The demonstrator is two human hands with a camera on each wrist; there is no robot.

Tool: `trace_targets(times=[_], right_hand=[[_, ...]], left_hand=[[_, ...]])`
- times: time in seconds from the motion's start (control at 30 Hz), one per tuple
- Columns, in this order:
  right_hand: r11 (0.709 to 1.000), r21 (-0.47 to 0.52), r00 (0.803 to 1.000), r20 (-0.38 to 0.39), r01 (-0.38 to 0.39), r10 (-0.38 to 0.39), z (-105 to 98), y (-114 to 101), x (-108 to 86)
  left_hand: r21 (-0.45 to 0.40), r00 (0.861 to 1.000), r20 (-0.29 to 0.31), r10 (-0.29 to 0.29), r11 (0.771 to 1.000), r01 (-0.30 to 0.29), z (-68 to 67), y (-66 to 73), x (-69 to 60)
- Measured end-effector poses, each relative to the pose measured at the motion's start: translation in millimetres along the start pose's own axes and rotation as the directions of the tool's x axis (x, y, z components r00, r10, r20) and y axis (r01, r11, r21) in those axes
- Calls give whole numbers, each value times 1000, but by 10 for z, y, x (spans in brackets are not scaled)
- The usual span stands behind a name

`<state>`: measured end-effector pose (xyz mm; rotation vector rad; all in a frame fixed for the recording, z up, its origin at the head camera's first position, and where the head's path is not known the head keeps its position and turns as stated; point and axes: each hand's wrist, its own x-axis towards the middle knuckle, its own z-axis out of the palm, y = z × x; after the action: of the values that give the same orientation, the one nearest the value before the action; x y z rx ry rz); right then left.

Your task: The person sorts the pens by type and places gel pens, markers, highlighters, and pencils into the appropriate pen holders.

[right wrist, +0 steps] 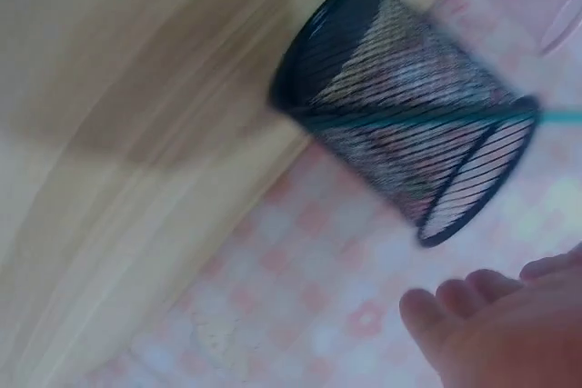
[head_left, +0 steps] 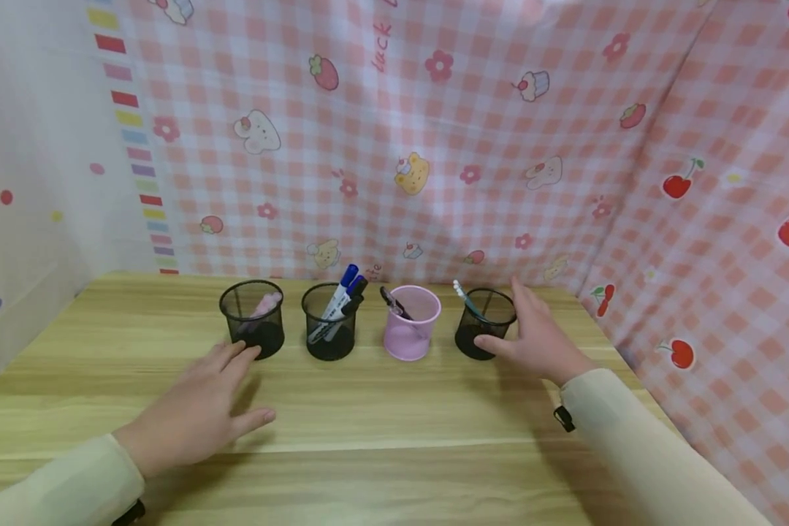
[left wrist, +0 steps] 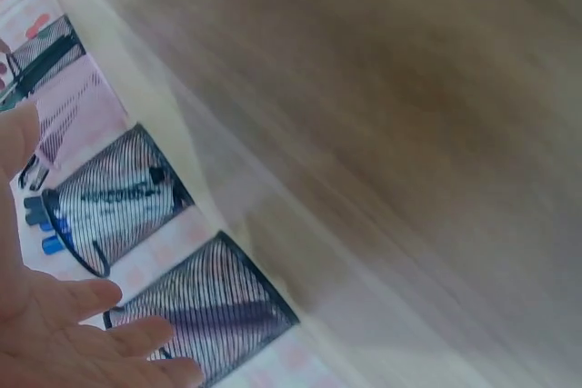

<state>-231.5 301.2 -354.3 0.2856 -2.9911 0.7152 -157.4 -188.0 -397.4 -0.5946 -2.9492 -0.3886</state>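
Four pen holders stand in a row. My left hand (head_left: 193,416) reaches towards the leftmost black mesh pen holder (head_left: 266,343), which contains something pale pink (head_left: 267,303). Its fingers are spread and hold nothing; whether the fingertips touch the mesh I cannot tell. My right hand (head_left: 534,337) is beside the rightmost black mesh pen holder (head_left: 471,337), thumb in front and fingers at its right side. In the right wrist view a gap separates the fingertips (right wrist: 423,311) from this holder. A teal stick (right wrist: 400,119) with a white beaded end leans inside it.
Between the hands are a black mesh pen holder (head_left: 331,346) with blue and black markers (head_left: 339,298), and a pink pen holder (head_left: 408,340) with a dark pen-like item (head_left: 395,302). The wooden tabletop (head_left: 381,453) meets a pink checked cloth (head_left: 368,124) behind.
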Motion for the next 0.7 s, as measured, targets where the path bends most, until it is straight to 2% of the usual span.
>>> trace_targets(times=[0.1, 0.2, 0.3, 0.37, 0.53, 0.7], right_hand=[[997, -5, 993, -90, 73, -73, 17, -98, -142], [987, -16, 969, -189, 158, -158, 71, -218, -257], [977, -44, 953, -217, 208, -212, 143, -348, -349], [972, -72, 954, -186, 224, -234, 202, -430, -400], [966, -139, 974, -34, 219, -226, 375, -588, -480], [954, -215, 978, 44, 211, -206, 548, -681, -499]], left_hand=[[3, 1000, 4, -24, 1000, 24, -37, -39, -20], [11, 999, 6, -34, 999, 34, -74, -60, -30], [20, 999, 17, -42, 999, 42, -100, -65, -34], [28, 998, 24, -49, 998, 48, -110, -61, -30], [52, 996, 61, -69, 996, 66, -124, -16, 11], [69, 991, 99, -90, 994, 84, -125, 29, 33]])
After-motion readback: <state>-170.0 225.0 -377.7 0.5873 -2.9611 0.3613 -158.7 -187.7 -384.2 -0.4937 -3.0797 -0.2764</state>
